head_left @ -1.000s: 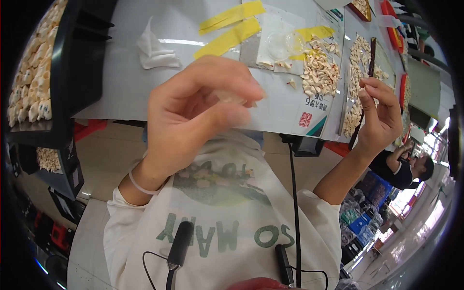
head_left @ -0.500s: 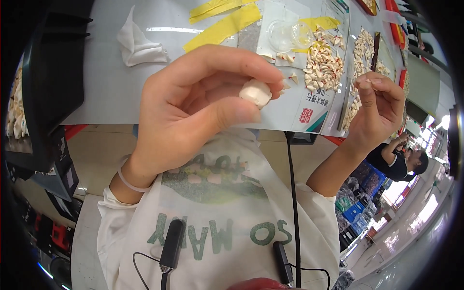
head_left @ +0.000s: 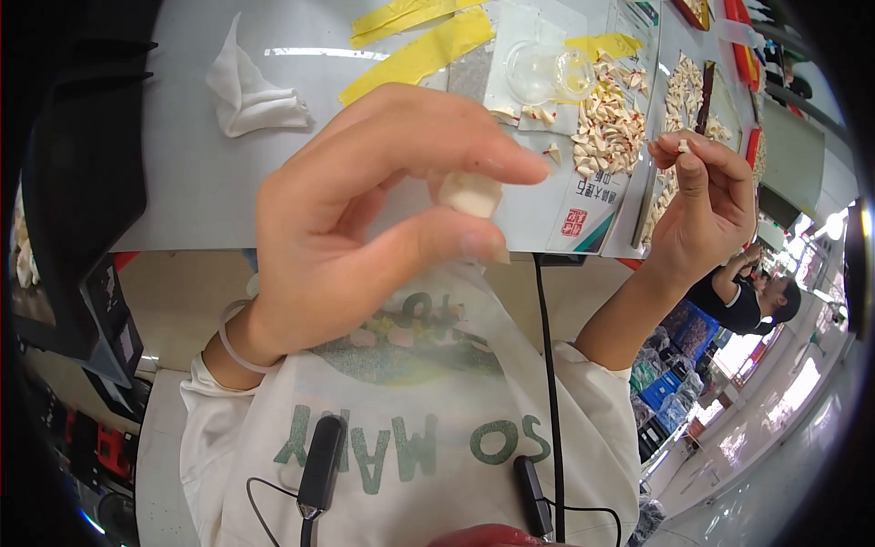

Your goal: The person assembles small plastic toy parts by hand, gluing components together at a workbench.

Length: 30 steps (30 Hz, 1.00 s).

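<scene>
In front of my chest, my left hand point(head_left: 314, 214) curls its thumb and fingers around a small rounded cream-white piece point(head_left: 471, 194). Its lower side rests near the thumb, and part of it is hidden by the fingers. Off to the right, my right hand point(head_left: 709, 205) is raised and pinches a tiny cream chip point(head_left: 684, 146) between thumb and forefinger. Between the two hands lies a heap of cream wedge-shaped chips point(head_left: 609, 132), some with red marks. A few loose chips point(head_left: 553, 153) lie at its left, beyond my left fingertips.
A transparent plastic dish point(head_left: 538, 75) sits by the heap. Yellow tape strips point(head_left: 419, 53) and a crumpled white cloth point(head_left: 251, 96) lie on the grey table point(head_left: 196, 196). More chips point(head_left: 684, 91) fill a tray at right. A black rack point(head_left: 87, 146) stands left; another person point(head_left: 743, 296) is at far right.
My left thumb and forefinger have spread a little, and the rounded piece has shifted slightly left and down. My right hand has moved slightly left, with the chip now showing above its fingertips.
</scene>
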Each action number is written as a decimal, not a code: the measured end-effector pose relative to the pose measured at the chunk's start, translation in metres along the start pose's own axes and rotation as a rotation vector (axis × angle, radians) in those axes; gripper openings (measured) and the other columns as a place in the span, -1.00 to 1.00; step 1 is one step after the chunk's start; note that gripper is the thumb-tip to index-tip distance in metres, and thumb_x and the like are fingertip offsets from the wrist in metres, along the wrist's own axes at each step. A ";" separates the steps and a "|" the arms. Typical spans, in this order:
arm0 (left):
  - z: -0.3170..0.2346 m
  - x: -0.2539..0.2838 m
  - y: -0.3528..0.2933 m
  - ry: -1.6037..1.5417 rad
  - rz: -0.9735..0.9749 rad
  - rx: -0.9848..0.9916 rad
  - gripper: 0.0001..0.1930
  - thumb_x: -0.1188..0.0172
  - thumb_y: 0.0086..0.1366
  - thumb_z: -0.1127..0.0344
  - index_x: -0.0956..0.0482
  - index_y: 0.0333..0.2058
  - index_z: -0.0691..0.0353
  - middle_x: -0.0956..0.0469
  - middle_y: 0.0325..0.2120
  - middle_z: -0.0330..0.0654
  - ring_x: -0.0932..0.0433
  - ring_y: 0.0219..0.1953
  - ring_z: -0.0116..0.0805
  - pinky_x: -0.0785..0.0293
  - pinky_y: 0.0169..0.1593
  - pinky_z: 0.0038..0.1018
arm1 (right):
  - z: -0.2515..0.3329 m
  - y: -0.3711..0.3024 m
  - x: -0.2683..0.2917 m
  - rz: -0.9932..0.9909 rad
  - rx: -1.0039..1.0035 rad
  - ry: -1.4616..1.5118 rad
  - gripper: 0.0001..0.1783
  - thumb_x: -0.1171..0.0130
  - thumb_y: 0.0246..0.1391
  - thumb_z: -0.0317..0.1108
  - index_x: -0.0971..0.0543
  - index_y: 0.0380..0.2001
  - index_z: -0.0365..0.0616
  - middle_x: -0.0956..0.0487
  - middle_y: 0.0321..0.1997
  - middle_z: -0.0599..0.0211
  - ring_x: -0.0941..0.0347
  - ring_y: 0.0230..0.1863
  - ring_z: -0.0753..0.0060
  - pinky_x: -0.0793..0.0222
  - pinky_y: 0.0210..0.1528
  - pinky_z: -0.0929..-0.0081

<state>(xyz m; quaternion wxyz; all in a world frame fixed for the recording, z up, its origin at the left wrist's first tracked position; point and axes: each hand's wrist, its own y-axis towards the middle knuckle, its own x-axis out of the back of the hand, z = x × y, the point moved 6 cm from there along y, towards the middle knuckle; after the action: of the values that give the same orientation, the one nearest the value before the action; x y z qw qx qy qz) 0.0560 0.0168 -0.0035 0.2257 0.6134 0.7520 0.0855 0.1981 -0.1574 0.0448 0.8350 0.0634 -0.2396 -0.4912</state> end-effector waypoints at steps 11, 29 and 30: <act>0.005 0.000 0.003 0.054 0.028 0.102 -0.67 -0.18 -0.11 0.64 -0.37 -0.29 0.42 -0.40 -0.31 0.04 -0.44 -0.29 -0.28 -0.40 -0.20 -0.49 | 0.006 0.019 -0.030 0.087 0.026 -0.032 -0.88 -0.06 -0.13 -0.66 -0.42 -0.42 -0.41 -0.51 -0.46 0.09 -0.48 -0.41 0.39 -0.43 -0.34 0.62; 0.007 -0.004 0.006 0.054 0.079 0.197 -0.74 -0.16 -0.10 0.61 -0.43 -0.34 0.46 -0.42 -0.35 0.01 -0.42 -0.25 -0.24 -0.33 -0.19 -0.47 | 0.039 0.047 -0.087 0.308 0.073 -0.833 -0.82 -0.26 -0.65 -0.53 -0.50 -0.76 -0.20 -0.23 -0.63 0.43 -0.13 -0.54 0.54 0.01 -0.50 0.65; 0.007 -0.004 0.006 0.054 0.078 0.197 -0.74 -0.16 -0.10 0.61 -0.43 -0.34 0.46 -0.42 -0.35 0.01 -0.42 -0.25 -0.24 -0.33 -0.19 -0.47 | 0.041 0.049 -0.091 0.316 0.129 -0.845 -0.83 -0.25 -0.66 -0.54 -0.50 -0.77 -0.19 -0.22 -0.63 0.43 -0.13 -0.54 0.54 0.01 -0.50 0.65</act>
<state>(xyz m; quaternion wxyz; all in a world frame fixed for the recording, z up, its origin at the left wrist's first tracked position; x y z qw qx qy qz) 0.0650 0.0132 -0.0063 0.1404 0.6591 0.7379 0.0363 0.1806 -0.0496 0.0667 0.7231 -0.1281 -0.5960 -0.3248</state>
